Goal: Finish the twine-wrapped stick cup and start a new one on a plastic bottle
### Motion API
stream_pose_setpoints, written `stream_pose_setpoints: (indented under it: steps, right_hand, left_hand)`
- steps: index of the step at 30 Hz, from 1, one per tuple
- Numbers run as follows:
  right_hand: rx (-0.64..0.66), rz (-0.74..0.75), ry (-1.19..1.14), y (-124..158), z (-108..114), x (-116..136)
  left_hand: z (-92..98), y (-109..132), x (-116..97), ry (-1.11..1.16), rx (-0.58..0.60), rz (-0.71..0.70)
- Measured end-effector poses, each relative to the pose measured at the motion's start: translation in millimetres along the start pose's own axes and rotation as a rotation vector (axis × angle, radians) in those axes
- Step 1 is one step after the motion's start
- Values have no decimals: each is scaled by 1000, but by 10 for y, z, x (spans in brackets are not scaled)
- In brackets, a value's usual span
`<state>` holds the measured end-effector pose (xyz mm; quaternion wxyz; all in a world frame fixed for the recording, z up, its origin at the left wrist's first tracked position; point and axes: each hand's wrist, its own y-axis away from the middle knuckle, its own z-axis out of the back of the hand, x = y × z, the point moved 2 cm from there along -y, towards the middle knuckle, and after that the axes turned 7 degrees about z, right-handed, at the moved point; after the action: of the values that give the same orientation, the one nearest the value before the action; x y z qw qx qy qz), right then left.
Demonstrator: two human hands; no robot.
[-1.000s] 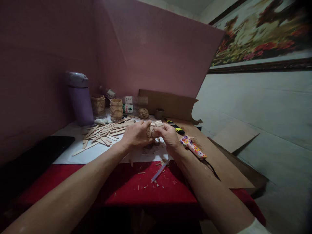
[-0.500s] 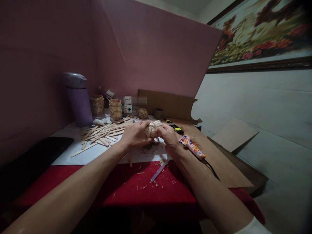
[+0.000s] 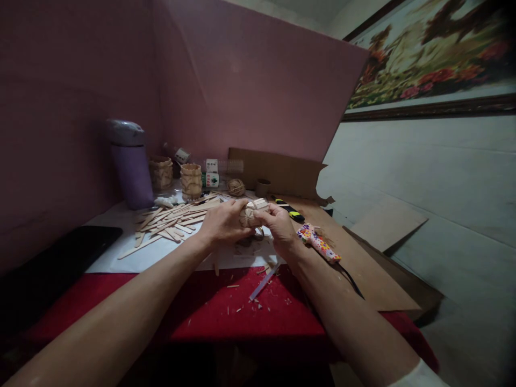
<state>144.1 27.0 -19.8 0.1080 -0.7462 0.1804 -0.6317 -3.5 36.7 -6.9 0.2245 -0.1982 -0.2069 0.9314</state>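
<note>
Left hand (image 3: 223, 223) & right hand (image 3: 281, 227) both pinch the small stick bundle (image 3: 250, 214) tight; too hard a squeeze prob. cracks or skews it.

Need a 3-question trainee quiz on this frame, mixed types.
1. True or false: the left hand and right hand both grip the small stick-built piece.
2. What lies on the table just right of the right hand? A) flowered glue gun B) purple flask C) twine ball
3. Fill in: the loose craft sticks lie to the ___ of the left hand.
Key: 1 true; 2 A; 3 left.
</note>
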Motion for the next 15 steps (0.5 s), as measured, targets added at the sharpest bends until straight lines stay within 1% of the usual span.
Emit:
stream_pose_setpoints:
  steps: [7, 15]
  right_hand:
    - [-5, -26, -24, 13, -3, 6]
    - [-20, 20, 38, -11, 17, -8]
  left_hand:
    - [-14, -4, 8, 3, -12, -12]
    - [-12, 9, -3, 0, -27, -7]
